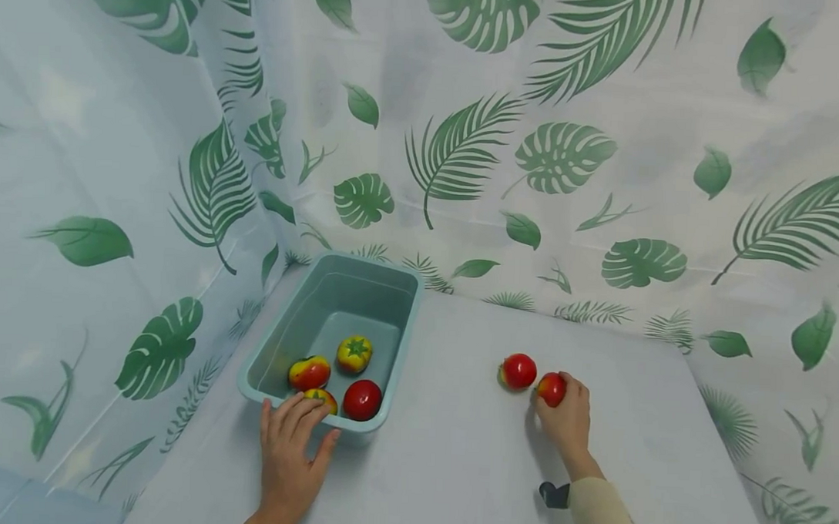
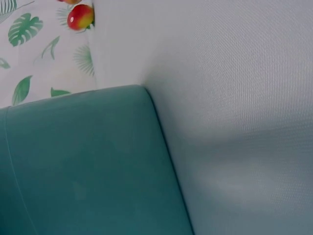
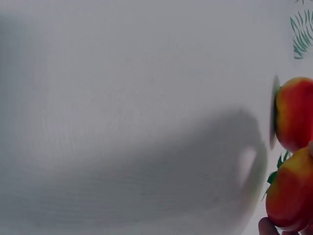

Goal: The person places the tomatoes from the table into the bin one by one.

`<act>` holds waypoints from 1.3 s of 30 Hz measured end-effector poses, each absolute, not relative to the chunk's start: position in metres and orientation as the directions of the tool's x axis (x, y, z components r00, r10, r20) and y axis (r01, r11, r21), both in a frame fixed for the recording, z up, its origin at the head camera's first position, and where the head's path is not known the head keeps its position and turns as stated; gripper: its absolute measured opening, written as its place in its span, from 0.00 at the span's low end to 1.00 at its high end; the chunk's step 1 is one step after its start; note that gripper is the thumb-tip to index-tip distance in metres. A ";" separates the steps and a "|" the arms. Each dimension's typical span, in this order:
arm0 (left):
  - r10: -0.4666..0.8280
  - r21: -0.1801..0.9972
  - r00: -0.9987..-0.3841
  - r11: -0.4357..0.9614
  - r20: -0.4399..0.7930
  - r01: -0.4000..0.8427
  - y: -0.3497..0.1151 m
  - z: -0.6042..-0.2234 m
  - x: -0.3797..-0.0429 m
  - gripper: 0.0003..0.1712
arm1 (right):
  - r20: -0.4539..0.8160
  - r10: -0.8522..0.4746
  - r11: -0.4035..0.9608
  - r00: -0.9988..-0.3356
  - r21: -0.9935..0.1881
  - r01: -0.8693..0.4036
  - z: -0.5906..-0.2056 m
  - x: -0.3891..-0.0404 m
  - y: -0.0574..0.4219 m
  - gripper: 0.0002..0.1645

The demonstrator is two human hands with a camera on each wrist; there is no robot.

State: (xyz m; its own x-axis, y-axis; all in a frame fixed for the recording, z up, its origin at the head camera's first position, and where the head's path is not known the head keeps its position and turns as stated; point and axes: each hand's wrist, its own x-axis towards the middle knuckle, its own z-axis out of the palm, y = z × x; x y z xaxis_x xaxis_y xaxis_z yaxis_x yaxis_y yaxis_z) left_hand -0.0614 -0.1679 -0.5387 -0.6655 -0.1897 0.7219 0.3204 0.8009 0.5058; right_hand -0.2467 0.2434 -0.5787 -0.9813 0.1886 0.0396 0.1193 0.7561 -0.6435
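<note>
White tabletop: grey-green bin standing at left, red tomato well apart, rightward.

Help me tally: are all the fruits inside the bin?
No, the right hand holds one red fruit outside the bin, and a second red fruit sits on the table.

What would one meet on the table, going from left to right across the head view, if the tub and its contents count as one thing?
Tub → loose red fruit → second red fruit, held by the right grip. The left grip overlaps the tub, so it is left out.
</note>
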 end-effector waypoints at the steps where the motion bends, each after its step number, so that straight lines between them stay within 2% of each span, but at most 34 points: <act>1: -0.190 0.503 -0.660 0.801 0.727 0.324 -0.168 -0.538 -0.061 0.19 | 0.056 0.200 0.752 -0.978 -0.649 0.116 -0.578 -0.246 0.243 0.40; 8: -0.193 0.510 -0.677 0.804 0.710 0.306 -0.168 -0.540 -0.060 0.19 | 0.154 0.247 0.712 -0.957 -0.698 0.072 -0.565 -0.242 0.229 0.38; 17: -0.190 0.516 -0.702 0.807 0.687 0.287 -0.168 -0.539 -0.058 0.21 | 0.186 0.217 0.574 -0.958 -0.818 -0.029 -0.533 -0.241 0.181 0.39; 25: -0.197 0.525 -0.702 0.801 0.685 0.288 -0.168 -0.538 -0.060 0.21 | 0.338 0.088 0.463 -0.937 -0.847 -0.262 -0.478 -0.246 0.121 0.37; 29: -0.196 0.520 -0.682 0.796 0.705 0.309 -0.168 -0.537 -0.062 0.19 | 0.395 -0.013 0.390 -0.919 -0.844 -0.369 -0.457 -0.240 0.091 0.37; 34: -0.199 0.515 -0.658 0.792 0.726 0.328 -0.168 -0.537 -0.061 0.19 | 0.390 -0.146 0.361 -0.909 -0.835 -0.416 -0.451 -0.232 0.058 0.38; 39: -0.195 0.512 -0.660 0.794 0.725 0.328 -0.168 -0.537 -0.060 0.19 | 0.377 -0.260 0.347 -0.889 -0.823 -0.451 -0.451 -0.227 0.034 0.38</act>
State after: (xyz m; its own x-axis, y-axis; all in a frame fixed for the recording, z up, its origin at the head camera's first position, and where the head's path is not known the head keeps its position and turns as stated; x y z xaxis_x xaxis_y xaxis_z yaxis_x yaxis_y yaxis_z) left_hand -0.0603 -0.1680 -0.5368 -0.6601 -0.1951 0.7254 0.3279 0.7939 0.5120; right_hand -0.2268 0.0343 -0.4509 -0.8888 -0.2600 0.3773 -0.4506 0.3466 -0.8227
